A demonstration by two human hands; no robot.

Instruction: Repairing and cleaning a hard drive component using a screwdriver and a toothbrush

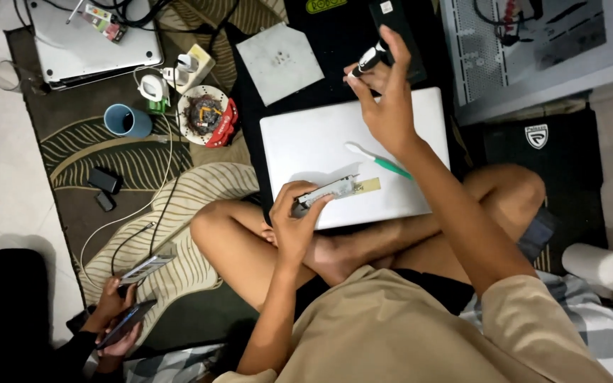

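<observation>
I sit cross-legged with a closed silver laptop [321, 145] resting on my legs. My left hand [294, 220] grips the near end of a long narrow circuit board [331, 191] that lies on the laptop lid. My right hand [384, 89] is raised over the laptop's far edge and holds a small black-and-white pen-like tool [369, 60]. A white-and-green toothbrush [381, 160] lies on the lid between the hands.
A patterned rug [136, 163] holds a second closed laptop [90, 42], a blue cup [126, 120], a round red-and-white part [206, 115], a grey metal plate [278, 62] and cables. Another person's hands [115, 312] hold a phone at lower left. A computer case [526, 50] stands at top right.
</observation>
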